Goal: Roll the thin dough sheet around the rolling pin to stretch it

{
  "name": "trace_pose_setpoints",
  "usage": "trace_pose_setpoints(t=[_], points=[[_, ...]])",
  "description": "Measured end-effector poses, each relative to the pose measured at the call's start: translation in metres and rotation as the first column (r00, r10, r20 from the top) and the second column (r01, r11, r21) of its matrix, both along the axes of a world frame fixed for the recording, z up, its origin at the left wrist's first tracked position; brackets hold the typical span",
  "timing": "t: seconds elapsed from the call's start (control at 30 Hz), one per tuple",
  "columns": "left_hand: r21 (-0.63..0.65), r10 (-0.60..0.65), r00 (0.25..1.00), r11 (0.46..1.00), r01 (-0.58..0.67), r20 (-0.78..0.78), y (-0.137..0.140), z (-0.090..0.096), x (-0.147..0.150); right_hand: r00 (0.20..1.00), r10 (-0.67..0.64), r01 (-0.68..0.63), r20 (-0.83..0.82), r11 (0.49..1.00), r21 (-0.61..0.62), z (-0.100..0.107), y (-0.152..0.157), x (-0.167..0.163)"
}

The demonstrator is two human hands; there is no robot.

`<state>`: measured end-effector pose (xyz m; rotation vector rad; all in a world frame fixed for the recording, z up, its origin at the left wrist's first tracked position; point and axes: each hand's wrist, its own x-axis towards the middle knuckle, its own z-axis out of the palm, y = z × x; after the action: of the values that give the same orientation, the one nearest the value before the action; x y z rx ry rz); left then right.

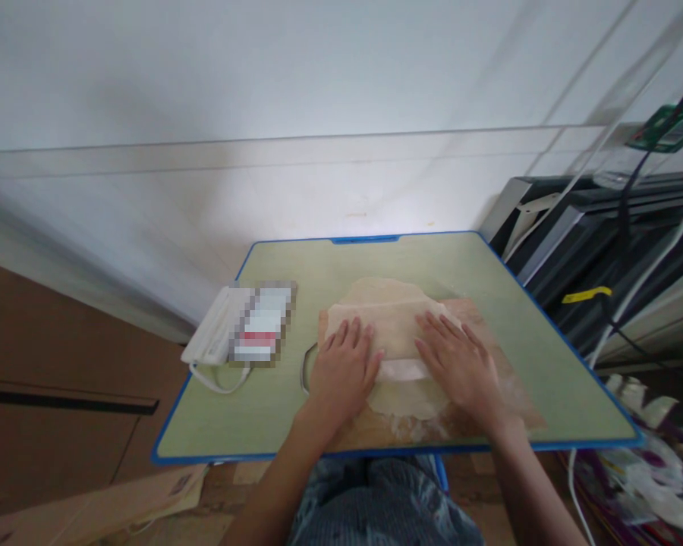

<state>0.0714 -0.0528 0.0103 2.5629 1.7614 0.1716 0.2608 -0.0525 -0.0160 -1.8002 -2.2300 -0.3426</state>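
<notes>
A wide, thin sheet of pale dough [391, 327] lies on a floured wooden cutting board [512, 387], with its far edge reaching past the board. Across the near part of the dough runs a paler raised band [403, 370]; whether it is a fold or something under the dough I cannot tell. My left hand [344, 371] rests palm down on the left side of the dough, fingers stretched out. On the right side, my right hand [461, 360] also lies flat with its fingers spread. Neither hand is closed around anything. Beside my left hand shows the board's metal handle [305, 368].
A pale green table [284, 417] with a blue rim carries everything. At its left lie a phone [263, 322] and a white power bank [216, 326] joined by a cable. A white wall stands behind; dark flat panels [592, 250] and hanging cables are at right.
</notes>
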Motion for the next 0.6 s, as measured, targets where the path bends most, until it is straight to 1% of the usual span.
trace_pose_setpoints(t=[0.1,0.23,0.33,0.4,0.5,0.6], points=[[-0.003,-0.008,1.0,1.0,0.008,0.002,0.002,0.001,-0.001,1.0,-0.028,0.028,0.006,0.999,-0.018,0.001,0.003,-0.003],[-0.005,-0.002,0.999,1.0,0.002,0.032,-0.018,-0.001,-0.001,0.996,-0.091,0.091,-0.005,0.996,-0.014,0.001,-0.019,-0.005],[-0.01,-0.017,0.998,1.0,0.018,0.063,-0.039,-0.005,-0.002,0.999,-0.047,0.047,0.0,0.999,0.024,0.0,-0.041,-0.002],[0.008,-0.036,0.996,0.999,0.036,0.076,-0.047,-0.007,-0.004,1.0,-0.015,0.015,0.004,0.998,0.057,-0.002,-0.048,0.0],[0.014,-0.033,0.997,0.999,0.032,0.074,-0.042,-0.007,-0.004,1.0,-0.004,0.004,0.006,0.997,0.08,-0.003,-0.042,0.001],[-0.016,-0.003,0.999,1.0,0.004,0.05,-0.022,-0.004,-0.003,0.999,-0.04,0.039,0.003,0.996,0.074,-0.001,-0.022,-0.002]])
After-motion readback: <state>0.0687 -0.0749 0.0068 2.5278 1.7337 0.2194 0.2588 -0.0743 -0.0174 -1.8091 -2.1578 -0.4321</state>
